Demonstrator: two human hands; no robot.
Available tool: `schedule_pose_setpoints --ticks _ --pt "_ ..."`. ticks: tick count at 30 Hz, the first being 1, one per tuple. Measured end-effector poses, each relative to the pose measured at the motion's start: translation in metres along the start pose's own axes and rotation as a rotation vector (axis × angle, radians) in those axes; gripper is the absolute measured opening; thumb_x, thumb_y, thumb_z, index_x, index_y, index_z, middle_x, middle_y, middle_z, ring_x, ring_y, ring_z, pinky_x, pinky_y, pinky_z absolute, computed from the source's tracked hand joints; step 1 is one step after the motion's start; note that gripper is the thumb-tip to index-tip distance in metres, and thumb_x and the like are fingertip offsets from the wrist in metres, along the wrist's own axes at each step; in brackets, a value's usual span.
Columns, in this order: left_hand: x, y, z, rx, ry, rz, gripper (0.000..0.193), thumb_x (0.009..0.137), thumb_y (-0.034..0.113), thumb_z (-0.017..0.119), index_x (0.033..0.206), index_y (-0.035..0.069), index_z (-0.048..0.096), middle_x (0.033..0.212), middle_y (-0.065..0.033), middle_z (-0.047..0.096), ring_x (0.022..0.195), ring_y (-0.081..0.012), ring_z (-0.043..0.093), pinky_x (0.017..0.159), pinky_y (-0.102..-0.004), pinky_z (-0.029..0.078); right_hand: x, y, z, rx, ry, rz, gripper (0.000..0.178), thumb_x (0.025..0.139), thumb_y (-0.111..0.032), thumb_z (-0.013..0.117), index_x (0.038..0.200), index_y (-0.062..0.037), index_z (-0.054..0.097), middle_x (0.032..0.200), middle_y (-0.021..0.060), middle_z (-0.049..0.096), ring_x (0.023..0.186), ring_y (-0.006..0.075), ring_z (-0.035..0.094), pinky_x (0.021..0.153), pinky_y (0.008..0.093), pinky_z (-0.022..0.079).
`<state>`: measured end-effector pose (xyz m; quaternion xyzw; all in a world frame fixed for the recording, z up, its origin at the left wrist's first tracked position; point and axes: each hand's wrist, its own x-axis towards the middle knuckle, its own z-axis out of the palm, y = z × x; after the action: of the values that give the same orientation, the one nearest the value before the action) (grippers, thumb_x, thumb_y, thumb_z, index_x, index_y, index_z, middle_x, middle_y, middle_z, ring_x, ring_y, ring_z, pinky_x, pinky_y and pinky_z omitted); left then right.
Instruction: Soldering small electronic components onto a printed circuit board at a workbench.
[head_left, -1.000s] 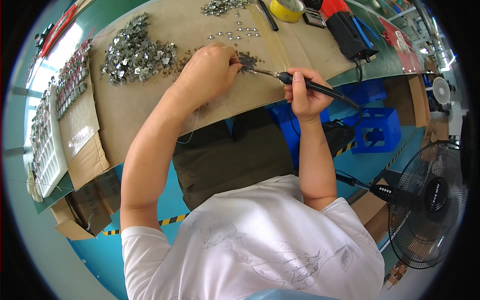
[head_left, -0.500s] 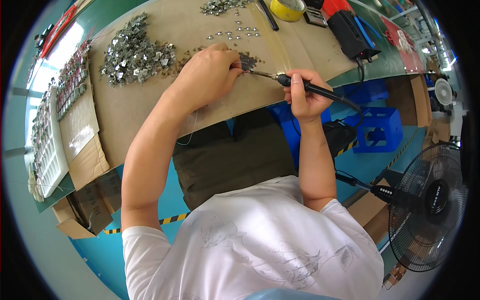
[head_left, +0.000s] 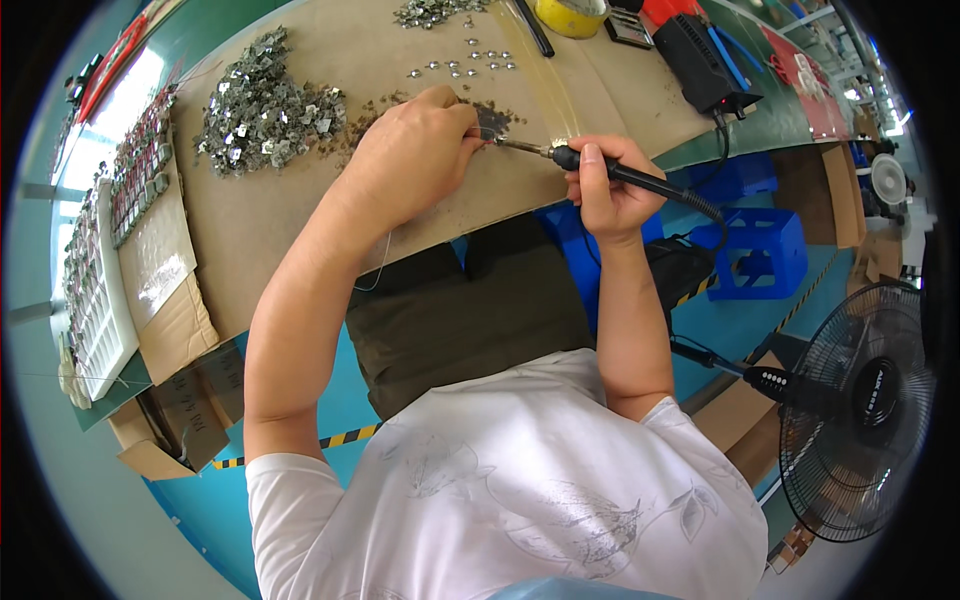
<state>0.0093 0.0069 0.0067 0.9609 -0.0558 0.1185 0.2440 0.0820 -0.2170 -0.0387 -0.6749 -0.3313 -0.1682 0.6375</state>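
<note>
My right hand grips a soldering iron by its black handle, thumb on top, with the metal shaft pointing left. The iron's tip meets a small shiny metal part on the dark, scorched patch of the board. Close by, my left hand is closed in a pinch right beside the tip. A thin solder wire hangs in a curve below that hand, and a short end shows near the fingertips. What else the pinched fingers hold is hidden.
A heap of small metal pieces lies left of my hands. Several shiny parts sit beyond them, near yellow tape and a black power unit. White trays line the left edge. A fan stands at right.
The view has shifted very slightly, so the tabletop things sit a little farther left. Both hands hold nearly the same pose, with the iron's tip still at the small part.
</note>
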Motion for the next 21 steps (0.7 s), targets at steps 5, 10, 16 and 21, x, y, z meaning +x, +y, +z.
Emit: schedule_pose_setpoints --ticks 5,10,16,21 --pt "-0.0005 0.0013 0.0008 0.025 0.002 0.021 0.014 0.091 0.015 0.068 0.094 0.003 0.073 0.097 -0.014 0.066 0.092 -0.0367 0.066 0.083 -0.0453 0.054 -0.0002 -0.0023 -0.0004 -0.014 0.009 0.009 0.008 0.092 -0.001 0.066 0.089 0.0036 0.072 0.065 0.0047 0.068 0.054 0.0069 0.063 0.051 0.0194 0.047" --pt "-0.0021 0.0013 0.0018 0.041 -0.015 0.006 0.014 0.092 0.015 0.067 0.094 0.003 0.073 0.097 -0.0134 0.067 0.092 -0.0362 0.067 0.083 -0.0449 0.054 -0.003 -0.006 0.0002 0.096 0.035 0.113 0.008 0.093 -0.001 0.066 0.091 0.0042 0.071 0.065 0.0053 0.067 0.051 0.0067 0.062 0.05 0.0197 0.047" --pt "-0.0024 0.0013 0.0021 0.047 0.005 0.016 0.015 0.092 0.016 0.067 0.094 0.002 0.073 0.098 -0.0135 0.067 0.092 -0.0362 0.067 0.084 -0.0447 0.054 -0.0034 -0.0018 0.0004 0.088 0.012 0.078 0.008 0.094 -0.001 0.065 0.092 0.004 0.071 0.064 0.0049 0.067 0.05 0.0065 0.061 0.048 0.0193 0.046" --pt "-0.001 0.0013 0.0011 0.064 0.0 0.03 0.016 0.092 0.017 0.068 0.094 0.002 0.074 0.097 -0.0136 0.067 0.091 -0.0364 0.067 0.083 -0.0448 0.054 -0.0017 -0.0024 0.0004 0.034 -0.007 0.05 0.009 0.095 -0.003 0.065 0.092 0.004 0.071 0.064 0.0045 0.066 0.05 0.0065 0.06 0.047 0.0194 0.045"
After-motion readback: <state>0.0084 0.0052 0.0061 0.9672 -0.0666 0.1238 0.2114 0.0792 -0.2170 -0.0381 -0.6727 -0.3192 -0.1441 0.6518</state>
